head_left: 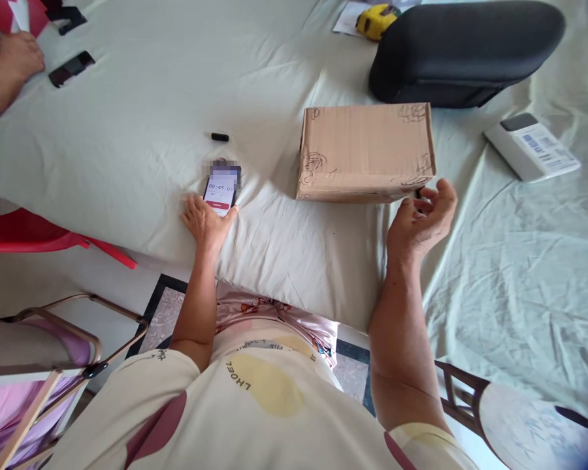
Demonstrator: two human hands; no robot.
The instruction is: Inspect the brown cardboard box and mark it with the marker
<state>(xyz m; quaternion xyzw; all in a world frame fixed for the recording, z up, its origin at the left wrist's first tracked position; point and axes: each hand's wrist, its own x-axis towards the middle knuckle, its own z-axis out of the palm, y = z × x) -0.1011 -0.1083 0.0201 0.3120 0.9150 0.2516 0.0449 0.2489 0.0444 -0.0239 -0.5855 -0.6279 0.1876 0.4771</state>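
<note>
My left hand [206, 220] lies on the cloth with its fingers spread, over the lower end of a phone [220, 189]. A running-time display shows on the phone's lit screen, and my thumb rests at its right edge. At the front right corner of a brown cardboard box [365, 147] is my right hand [424, 219], its fingers curled. A small dark bit shows by those fingertips; what it belongs to is hidden. Dark scribbled loops mark the corners of the box's top. Beyond the phone lies a small black cap-like piece [220, 137].
Behind the box are a black padded object [465, 49] and a yellow tape measure [376, 21]. A white box [532, 147] lies to the right. At the far left, another person's hand [19, 55] rests near a dark phone-like object [71, 68]. A red chair [34, 232] stands below.
</note>
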